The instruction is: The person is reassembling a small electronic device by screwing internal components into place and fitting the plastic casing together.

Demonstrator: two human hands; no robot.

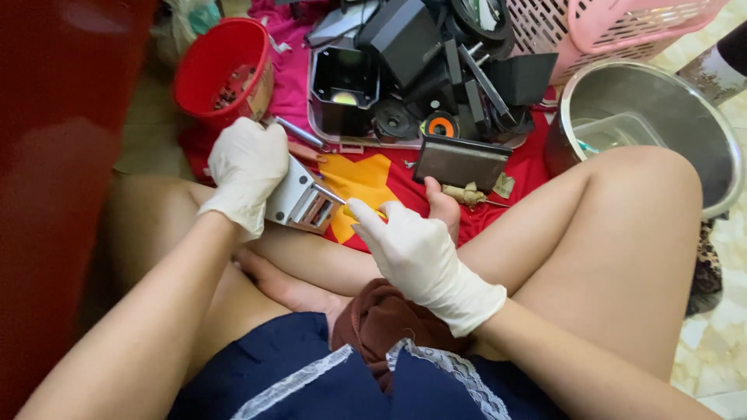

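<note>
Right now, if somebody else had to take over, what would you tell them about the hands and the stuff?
Left hand, gloved, grips a small grey metal part over the lap.
Right hand, gloved, holds a thin tool with its tip in that part.
Red bucket of small bits sits front left; black dismantled parts lie on a tray ahead; steel pot at right.
Done: several pieces already apart.
Left: the grey part is still being worked.

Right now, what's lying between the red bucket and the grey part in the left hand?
In the head view, a silver-tipped tool lies between the red bucket and the grey part held by the left hand.
</note>
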